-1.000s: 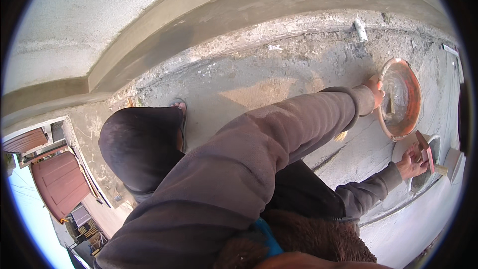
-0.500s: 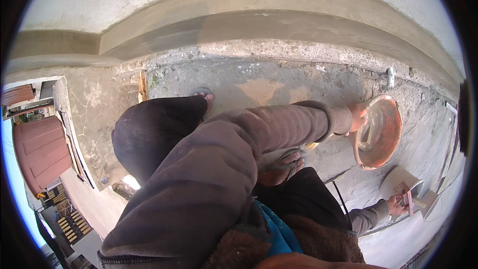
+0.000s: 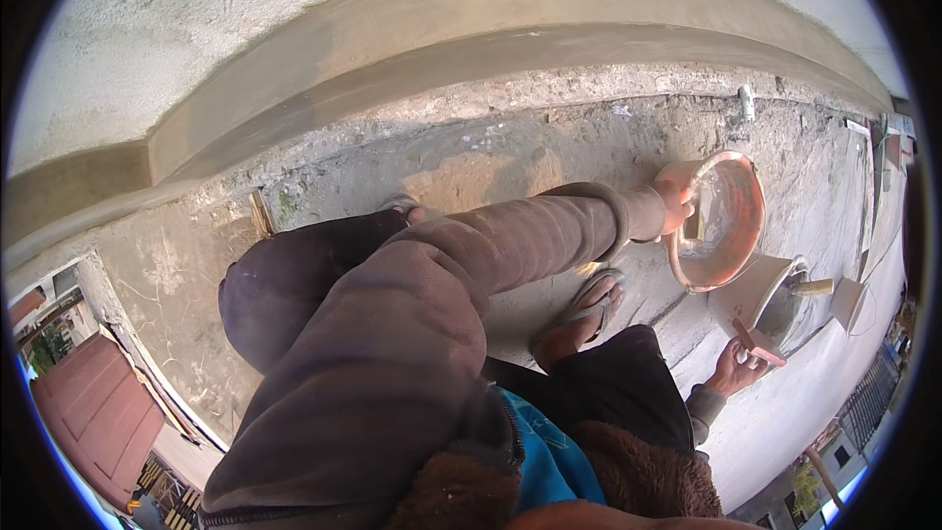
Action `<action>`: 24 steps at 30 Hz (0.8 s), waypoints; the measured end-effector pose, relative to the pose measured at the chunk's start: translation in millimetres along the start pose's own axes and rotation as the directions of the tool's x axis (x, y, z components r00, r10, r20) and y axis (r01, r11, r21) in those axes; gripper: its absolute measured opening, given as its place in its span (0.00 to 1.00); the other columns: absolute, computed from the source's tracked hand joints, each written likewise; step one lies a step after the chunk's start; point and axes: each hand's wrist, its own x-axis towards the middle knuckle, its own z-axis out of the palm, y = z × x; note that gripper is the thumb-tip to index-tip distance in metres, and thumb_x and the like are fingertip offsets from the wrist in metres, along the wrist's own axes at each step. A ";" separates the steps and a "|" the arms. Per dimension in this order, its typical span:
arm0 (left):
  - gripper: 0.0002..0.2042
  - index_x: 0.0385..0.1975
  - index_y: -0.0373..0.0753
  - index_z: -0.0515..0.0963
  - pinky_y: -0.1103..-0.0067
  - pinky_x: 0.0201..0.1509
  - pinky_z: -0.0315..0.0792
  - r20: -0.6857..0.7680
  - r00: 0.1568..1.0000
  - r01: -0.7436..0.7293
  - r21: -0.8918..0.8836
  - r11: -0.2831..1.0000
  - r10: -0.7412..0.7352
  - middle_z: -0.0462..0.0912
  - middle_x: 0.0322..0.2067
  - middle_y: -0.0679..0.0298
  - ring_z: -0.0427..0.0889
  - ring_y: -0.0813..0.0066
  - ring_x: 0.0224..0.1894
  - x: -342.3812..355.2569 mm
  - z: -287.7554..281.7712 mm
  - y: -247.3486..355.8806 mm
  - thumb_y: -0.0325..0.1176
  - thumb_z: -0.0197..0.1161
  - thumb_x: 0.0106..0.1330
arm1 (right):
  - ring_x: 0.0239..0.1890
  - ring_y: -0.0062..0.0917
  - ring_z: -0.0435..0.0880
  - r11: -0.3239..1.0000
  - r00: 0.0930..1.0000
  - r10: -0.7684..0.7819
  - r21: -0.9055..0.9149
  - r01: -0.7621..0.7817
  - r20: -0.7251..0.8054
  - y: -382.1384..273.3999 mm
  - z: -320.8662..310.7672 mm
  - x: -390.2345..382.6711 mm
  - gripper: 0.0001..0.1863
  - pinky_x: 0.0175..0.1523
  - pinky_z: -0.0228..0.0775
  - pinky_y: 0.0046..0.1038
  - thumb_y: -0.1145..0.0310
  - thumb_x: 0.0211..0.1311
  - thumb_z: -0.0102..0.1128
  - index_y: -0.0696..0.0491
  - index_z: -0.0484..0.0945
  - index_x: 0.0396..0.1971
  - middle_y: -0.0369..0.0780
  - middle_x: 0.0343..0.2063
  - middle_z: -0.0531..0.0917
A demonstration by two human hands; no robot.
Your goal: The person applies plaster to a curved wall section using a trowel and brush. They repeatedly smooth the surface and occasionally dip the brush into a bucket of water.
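Observation:
My left hand (image 3: 675,208) grips the near-left rim of an orange round basin (image 3: 746,236), which holds greyish wet material and a flat tool. My right hand (image 3: 736,368), lower right, is closed on a pinkish flat rectangular tool (image 3: 763,348), probably a float. Just above it is a pale bucket (image 3: 738,299) with grey mix inside and a wooden stick or handle (image 3: 812,288) across its mouth. A smaller pale container (image 3: 846,304) stands to the right of the bucket.
My sandalled feet (image 3: 599,299) are on rough concrete (image 3: 491,157). A plastered ledge (image 3: 471,10) curves along the top, with a short pipe stub (image 3: 746,103) below it. A pinkish panel (image 3: 93,412) and cracked plaster are at the left. Buildings show at the lower right.
My right hand has moved left and down, bringing the flat tool away from the wooden handle at the bucket. My left hand still holds the basin, now lower-left in the picture.

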 end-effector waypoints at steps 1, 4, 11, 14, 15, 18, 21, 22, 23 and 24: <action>0.34 0.75 0.38 0.59 0.71 0.35 0.80 -0.007 1.000 0.002 -0.010 1.000 -0.002 0.82 0.54 0.62 0.83 0.70 0.24 -5.6 -5.0 -8.9 0.52 0.52 0.76 | 0.57 0.42 0.76 1.000 1.000 0.020 -0.023 -0.020 0.002 15.6 -0.5 -27.0 0.24 0.51 0.80 0.42 0.65 0.68 0.59 0.56 0.67 0.60 0.49 0.55 0.72; 0.34 0.75 0.37 0.58 0.71 0.40 0.80 0.042 0.999 0.014 -0.016 1.000 -0.013 0.79 0.60 0.59 0.84 0.69 0.25 -20.7 -20.6 -12.9 0.52 0.51 0.76 | 0.65 0.46 0.73 0.999 0.999 0.021 -0.041 -0.019 0.044 38.7 -5.4 -87.8 0.27 0.59 0.78 0.50 0.61 0.73 0.54 0.54 0.65 0.67 0.50 0.63 0.72; 0.27 0.58 0.34 0.77 0.67 0.45 0.80 -0.004 0.999 -0.053 0.137 0.989 0.054 0.89 0.38 0.52 0.89 0.62 0.32 -43.0 -46.7 -7.3 0.53 0.50 0.76 | 0.66 0.40 0.74 0.999 1.000 0.001 -0.037 -0.001 -0.015 70.4 -8.6 -155.8 0.26 0.67 0.72 0.51 0.54 0.76 0.53 0.49 0.67 0.67 0.44 0.63 0.74; 0.27 0.46 0.35 0.83 0.64 0.45 0.79 -0.119 0.910 -0.282 0.527 0.802 0.398 0.86 0.25 0.52 0.88 0.56 0.33 -61.7 -56.7 -2.4 0.56 0.50 0.77 | 0.68 0.39 0.70 0.993 0.978 -0.031 -0.120 0.006 -0.207 74.5 2.9 -176.3 0.27 0.68 0.70 0.49 0.52 0.77 0.50 0.48 0.65 0.69 0.45 0.66 0.69; 0.27 0.45 0.35 0.84 0.63 0.45 0.79 -0.080 0.905 -0.314 0.540 0.781 0.419 0.86 0.25 0.51 0.88 0.54 0.34 -69.5 -58.5 3.2 0.57 0.50 0.77 | 0.69 0.39 0.69 0.987 0.954 -0.041 -0.159 -0.007 -0.297 72.9 7.3 -190.0 0.27 0.69 0.69 0.48 0.52 0.77 0.49 0.48 0.64 0.70 0.45 0.67 0.67; 0.27 0.44 0.36 0.85 0.63 0.43 0.79 0.026 0.808 -0.529 0.470 0.707 0.588 0.86 0.27 0.49 0.88 0.52 0.35 -103.4 -59.5 42.6 0.57 0.53 0.76 | 0.71 0.39 0.65 0.854 0.945 -0.252 -0.508 0.115 -0.209 61.4 5.3 -229.9 0.30 0.72 0.64 0.46 0.50 0.77 0.48 0.49 0.62 0.71 0.45 0.70 0.62; 0.23 0.46 0.36 0.84 0.65 0.41 0.80 0.046 0.539 -0.838 0.136 0.529 0.841 0.87 0.29 0.51 0.89 0.54 0.35 -125.0 -41.2 62.6 0.54 0.60 0.74 | 0.71 0.35 0.68 0.770 0.975 -0.109 -0.604 0.206 0.193 58.1 26.1 -244.4 0.27 0.74 0.60 0.44 0.58 0.81 0.40 0.53 0.61 0.73 0.43 0.68 0.70; 0.22 0.47 0.37 0.84 0.67 0.40 0.80 0.045 0.440 -0.898 0.018 0.440 0.897 0.88 0.30 0.53 0.89 0.56 0.35 -127.5 -30.4 67.7 0.52 0.63 0.73 | 0.70 0.33 0.69 0.736 0.960 -0.080 -0.634 0.238 0.267 68.2 41.6 -242.8 0.28 0.71 0.64 0.43 0.55 0.81 0.41 0.53 0.62 0.73 0.42 0.69 0.69; 0.19 0.47 0.39 0.83 0.69 0.39 0.81 -0.013 0.289 -0.957 -0.018 0.289 0.957 0.88 0.30 0.56 0.89 0.58 0.34 -119.7 -19.6 61.9 0.50 0.65 0.71 | 0.69 0.31 0.71 0.728 0.967 -0.012 -0.661 0.184 0.256 93.6 77.7 -250.2 0.29 0.69 0.64 0.42 0.53 0.81 0.43 0.53 0.62 0.73 0.39 0.67 0.71; 0.16 0.45 0.41 0.83 0.70 0.37 0.81 -0.023 0.183 -0.976 -0.126 0.179 0.983 0.88 0.29 0.57 0.89 0.58 0.31 -122.8 -9.1 64.1 0.48 0.65 0.72 | 0.67 0.30 0.71 0.746 0.956 0.024 -0.642 0.177 0.292 96.0 95.6 -251.0 0.29 0.68 0.65 0.40 0.53 0.80 0.46 0.54 0.64 0.72 0.37 0.65 0.72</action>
